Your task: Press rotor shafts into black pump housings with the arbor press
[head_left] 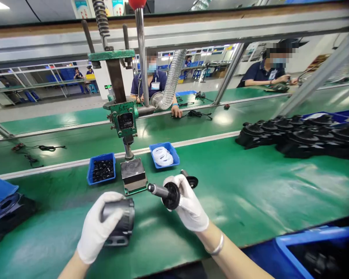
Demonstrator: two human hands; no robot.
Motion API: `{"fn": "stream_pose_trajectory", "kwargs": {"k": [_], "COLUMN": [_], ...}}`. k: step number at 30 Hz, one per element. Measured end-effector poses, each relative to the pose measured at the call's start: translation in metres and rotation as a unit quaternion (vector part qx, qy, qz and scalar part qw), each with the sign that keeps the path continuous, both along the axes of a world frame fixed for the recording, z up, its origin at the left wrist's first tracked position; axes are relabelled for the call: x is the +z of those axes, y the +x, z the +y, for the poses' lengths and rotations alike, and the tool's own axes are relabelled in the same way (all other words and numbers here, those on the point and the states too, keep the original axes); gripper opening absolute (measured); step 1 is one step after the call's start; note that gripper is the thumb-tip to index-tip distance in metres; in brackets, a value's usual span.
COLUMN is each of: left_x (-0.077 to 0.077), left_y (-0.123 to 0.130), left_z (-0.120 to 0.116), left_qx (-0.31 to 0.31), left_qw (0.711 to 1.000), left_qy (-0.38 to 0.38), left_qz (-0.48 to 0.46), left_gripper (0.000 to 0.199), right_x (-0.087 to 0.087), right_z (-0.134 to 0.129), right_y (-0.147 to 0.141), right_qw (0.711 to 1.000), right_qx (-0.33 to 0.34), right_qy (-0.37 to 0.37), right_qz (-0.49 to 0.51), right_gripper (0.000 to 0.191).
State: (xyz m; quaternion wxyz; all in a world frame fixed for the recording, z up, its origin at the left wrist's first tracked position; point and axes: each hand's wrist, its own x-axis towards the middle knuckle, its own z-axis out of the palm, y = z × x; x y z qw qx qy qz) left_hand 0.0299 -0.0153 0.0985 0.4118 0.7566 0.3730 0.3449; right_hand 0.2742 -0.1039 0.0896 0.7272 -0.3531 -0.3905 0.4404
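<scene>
My left hand (101, 221), in a white glove, is wrapped round a black cylindrical housing (125, 217) with a slotted foot, low over the green bench top. To its right, my gloved right hand (187, 203) grips a black shaft with a round flange (171, 195), its grey rod pointing left toward the housing. A second black part with a round disc (192, 181) shows just behind the right hand's fingers; whether the hand touches it I cannot tell. Beyond both hands stands a green arbor press (123, 120) over a metal block (133, 172).
A blue bin of small black parts (102, 169) sits left of the press, a blue bin of white rings (164, 155) right of it. Black housings (302, 135) crowd the right rear. Another black part (8, 213) lies at left. Co-workers sit beyond the rail.
</scene>
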Motion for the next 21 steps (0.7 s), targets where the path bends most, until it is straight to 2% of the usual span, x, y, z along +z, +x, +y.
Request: {"fn": "stream_pose_trajectory", "kwargs": {"k": [1,3,5,6,12,16,18,21], "left_x": [-0.003,-0.009,-0.013,-0.014,-0.007,-0.003,-0.004,-0.006], "left_y": [0.001,0.006,0.013,0.015,0.011,0.010,0.013,0.017], "left_z": [-0.003,-0.009,-0.014,-0.016,-0.017,-0.017,-0.020,-0.023], "left_qx": [0.040,0.078,0.075,0.068,0.002,-0.093,-0.124,-0.117], "left_qw": [0.993,0.955,0.925,0.921,0.961,0.978,0.978,0.978], "left_qy": [-0.057,-0.155,-0.202,-0.203,-0.078,0.032,0.048,0.046], "left_qz": [-0.094,-0.240,-0.313,-0.325,-0.267,-0.184,-0.163,-0.167], "left_gripper": [0.030,0.031,0.030,0.029,0.028,0.028,0.028,0.026], "right_x": [0.000,-0.003,-0.006,-0.007,-0.006,-0.001,0.003,0.007], "right_z": [-0.003,-0.008,-0.012,-0.014,-0.015,-0.017,-0.018,-0.019], "right_y": [-0.005,-0.015,-0.024,-0.028,-0.038,-0.042,-0.047,-0.054], "right_qw": [0.999,0.995,0.991,0.990,0.981,0.950,0.932,0.918], "right_qx": [-0.015,-0.035,-0.029,-0.022,-0.025,-0.042,-0.057,-0.085], "right_qy": [0.004,0.006,0.002,0.000,-0.002,-0.008,-0.001,0.010], "right_qz": [-0.030,-0.093,-0.130,-0.136,-0.193,-0.311,-0.357,-0.388], "right_gripper": [0.045,0.044,0.039,0.036,0.027,0.034,0.036,0.038]}}
